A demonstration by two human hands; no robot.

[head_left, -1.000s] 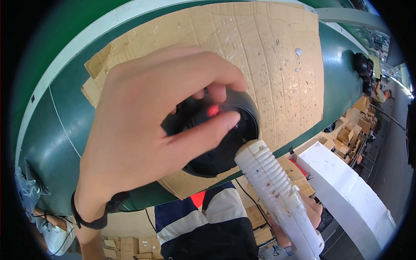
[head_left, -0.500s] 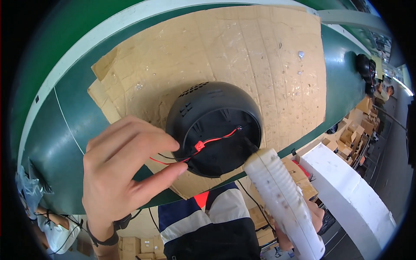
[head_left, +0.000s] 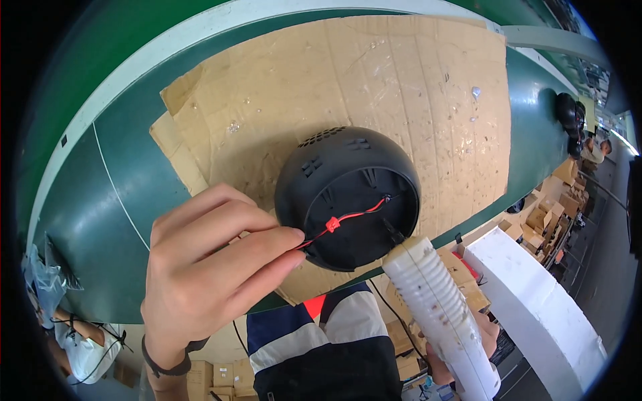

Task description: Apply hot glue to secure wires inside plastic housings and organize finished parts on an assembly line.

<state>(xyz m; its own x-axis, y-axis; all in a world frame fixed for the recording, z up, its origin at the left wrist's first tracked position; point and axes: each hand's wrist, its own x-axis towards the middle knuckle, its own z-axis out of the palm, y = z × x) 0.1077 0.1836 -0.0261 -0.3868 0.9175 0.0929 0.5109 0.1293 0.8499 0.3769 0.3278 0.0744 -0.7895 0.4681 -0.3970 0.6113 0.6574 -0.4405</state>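
Note:
A round black plastic housing (head_left: 334, 157) rests on the cardboard, its open hollow side facing me. Red and black wires (head_left: 361, 213) run out from a spot inside it, joined partway by a small red connector (head_left: 332, 225). Between thumb and fingertips, my left hand (head_left: 207, 267) pinches the wires at the housing's left rim. My right hand (head_left: 487, 334), partly hidden, grips a white ribbed glue gun (head_left: 445, 307). Its dark nozzle (head_left: 392, 232) points into the hollow from the lower right; whether the tip touches the inside I cannot tell.
Cardboard (head_left: 441, 113) with bits of residue covers part of the green table (head_left: 120, 207). A white box-like surface (head_left: 535, 294) stands at right, beside several cartons (head_left: 548, 207). Black round items (head_left: 568, 113) sit far right. Other people are at both sides.
My left fingers have closed on the wires, which they were loosely around before. The housing and cardboard appear slightly farther right in view. The glue gun's nozzle stays inside the opening.

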